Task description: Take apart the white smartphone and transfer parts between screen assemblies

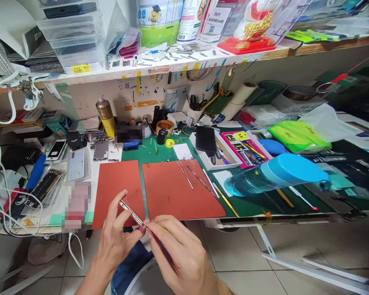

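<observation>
My left hand is closed on a slim phone, gripping it by its ends. The phone is tilted edge-on to me, so its silver side frame shows and its faces are hidden. It hangs over the front edge of the left red mat. At the phone's near end, my right hand is closed in a pinch. A thin dark tip shows between thumb and forefinger there; what it belongs to is hidden by the fingers.
Tweezers lie on the right red mat. A blue water bottle lies to the right, near a white tray. Phone parts and white cables crowd the left. A laden shelf runs across the back.
</observation>
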The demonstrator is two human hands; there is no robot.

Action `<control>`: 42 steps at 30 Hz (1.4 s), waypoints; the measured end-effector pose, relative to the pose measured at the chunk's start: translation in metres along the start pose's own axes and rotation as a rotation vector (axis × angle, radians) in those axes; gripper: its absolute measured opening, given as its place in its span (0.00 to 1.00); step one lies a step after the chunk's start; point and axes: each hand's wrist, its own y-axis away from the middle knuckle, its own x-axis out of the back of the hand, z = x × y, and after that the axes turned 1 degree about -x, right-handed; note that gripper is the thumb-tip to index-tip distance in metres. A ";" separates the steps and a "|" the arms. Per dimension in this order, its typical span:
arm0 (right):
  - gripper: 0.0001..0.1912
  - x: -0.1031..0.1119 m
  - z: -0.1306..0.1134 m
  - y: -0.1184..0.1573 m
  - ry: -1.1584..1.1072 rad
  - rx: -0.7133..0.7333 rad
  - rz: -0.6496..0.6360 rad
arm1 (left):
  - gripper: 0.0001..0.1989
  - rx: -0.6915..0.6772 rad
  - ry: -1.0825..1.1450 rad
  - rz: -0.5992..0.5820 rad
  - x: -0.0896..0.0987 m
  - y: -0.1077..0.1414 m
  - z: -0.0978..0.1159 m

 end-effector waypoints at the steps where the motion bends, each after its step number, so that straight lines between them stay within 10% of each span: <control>1: 0.22 0.001 0.000 0.000 0.004 0.002 -0.001 | 0.32 0.003 0.004 -0.002 0.000 0.000 0.000; 24: 0.15 -0.010 0.009 -0.001 0.472 0.363 -0.012 | 0.16 -0.093 -0.097 -0.130 0.012 -0.012 0.002; 32: 0.12 0.002 0.013 0.007 0.119 -0.038 0.090 | 0.20 -0.070 -0.077 -0.055 0.018 -0.016 -0.005; 42: 0.09 0.019 0.137 -0.006 0.416 -0.640 -0.035 | 0.22 0.052 -0.030 0.113 0.010 -0.006 -0.010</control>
